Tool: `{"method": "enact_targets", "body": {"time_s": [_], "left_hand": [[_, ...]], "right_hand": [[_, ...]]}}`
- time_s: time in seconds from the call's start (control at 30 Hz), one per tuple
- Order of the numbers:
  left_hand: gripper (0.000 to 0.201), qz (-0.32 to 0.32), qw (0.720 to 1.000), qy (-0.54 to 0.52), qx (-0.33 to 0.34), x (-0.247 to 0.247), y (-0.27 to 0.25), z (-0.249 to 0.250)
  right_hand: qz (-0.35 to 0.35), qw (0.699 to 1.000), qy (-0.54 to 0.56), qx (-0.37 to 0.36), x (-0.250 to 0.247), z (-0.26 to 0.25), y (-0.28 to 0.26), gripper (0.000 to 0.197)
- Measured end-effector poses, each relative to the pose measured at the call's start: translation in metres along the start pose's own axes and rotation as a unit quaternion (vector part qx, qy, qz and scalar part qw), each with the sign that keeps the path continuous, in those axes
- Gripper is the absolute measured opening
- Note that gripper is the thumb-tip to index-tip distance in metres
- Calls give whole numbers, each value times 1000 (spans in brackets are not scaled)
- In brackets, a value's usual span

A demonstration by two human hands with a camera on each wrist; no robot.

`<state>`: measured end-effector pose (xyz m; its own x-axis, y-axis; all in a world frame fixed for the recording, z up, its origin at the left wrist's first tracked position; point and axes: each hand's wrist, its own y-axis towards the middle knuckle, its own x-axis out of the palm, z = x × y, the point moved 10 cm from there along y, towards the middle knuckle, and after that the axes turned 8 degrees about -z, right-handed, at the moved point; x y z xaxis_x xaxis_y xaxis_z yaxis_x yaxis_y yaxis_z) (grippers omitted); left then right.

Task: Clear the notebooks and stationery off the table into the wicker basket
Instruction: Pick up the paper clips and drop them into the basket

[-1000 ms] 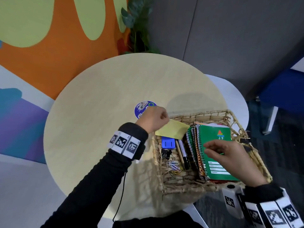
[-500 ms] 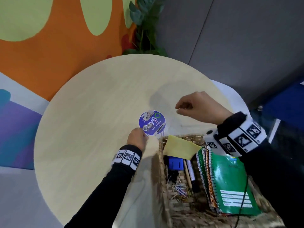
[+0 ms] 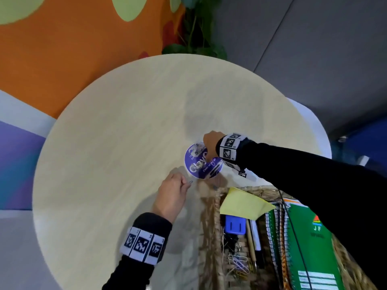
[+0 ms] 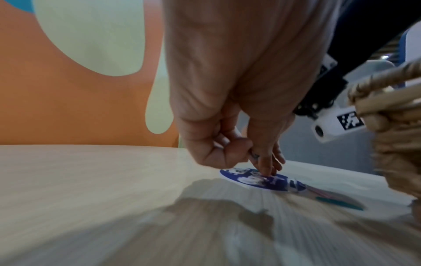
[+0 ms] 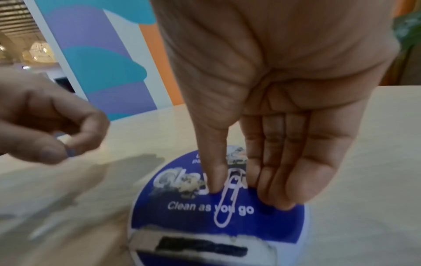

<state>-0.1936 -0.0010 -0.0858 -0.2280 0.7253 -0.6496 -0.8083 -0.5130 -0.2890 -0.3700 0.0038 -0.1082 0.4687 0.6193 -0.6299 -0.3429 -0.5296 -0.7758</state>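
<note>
- The round table (image 3: 117, 143) has a pale, smooth wood-grain top; behind it are a wall painted in orange, pale green, purple and teal shapes, a leafy plant (image 3: 194, 28) and grey panels.
- The wicker basket (image 3: 211, 227), woven from coarse straw-coloured strands, sits at the table's near right edge.
- In the basket, spiral-bound notebooks stand on edge, the green-covered one (image 3: 310, 248) outermost; beside them lie a yellow sticky pad (image 3: 243, 204), a blue rectangular block (image 3: 234, 225), pens (image 3: 254, 237) and a loose heap of paper clips (image 3: 238, 262).
- A round blue sticker (image 3: 199, 166), flat and glossy, printed "Clean as you go", lies on the tabletop just beyond the basket's far corner.
- The right hand (image 5: 273, 90) reaches down onto the sticker with fingers straight and held together; thumb tip and fingertips (image 5: 280, 203) press the surface either side of a pale wire paper clip (image 5: 227, 199) lying flat on it, not yet gripped.
- The left hand (image 3: 171, 195) hovers just left of the sticker, thumb and forefinger curled together, pinching a small thin thing (image 3: 189, 183); it is too blurred to name.
- Both wrists wear black sleeves and white bands with square black markers (image 3: 142, 245).
</note>
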Motion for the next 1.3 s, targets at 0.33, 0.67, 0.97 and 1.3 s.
{"method": "enact_targets", "body": {"time_s": [0.33, 0.67, 0.97, 1.3], "left_hand": [[14, 22, 1000, -13, -14, -11, -33, -47], [22, -32, 999, 29, 7, 14, -44, -18], [22, -34, 998, 31, 46, 23, -67, 20], [13, -7, 978, 62, 198, -43, -113, 155]], "right_hand": [[-16, 999, -26, 27, 8, -1, 11, 39], [37, 996, -73, -23, 10, -18, -10, 39], [180, 983, -29, -8, -51, -2, -138, 29], [-21, 997, 61, -35, 149, 11, -217, 10]]}}
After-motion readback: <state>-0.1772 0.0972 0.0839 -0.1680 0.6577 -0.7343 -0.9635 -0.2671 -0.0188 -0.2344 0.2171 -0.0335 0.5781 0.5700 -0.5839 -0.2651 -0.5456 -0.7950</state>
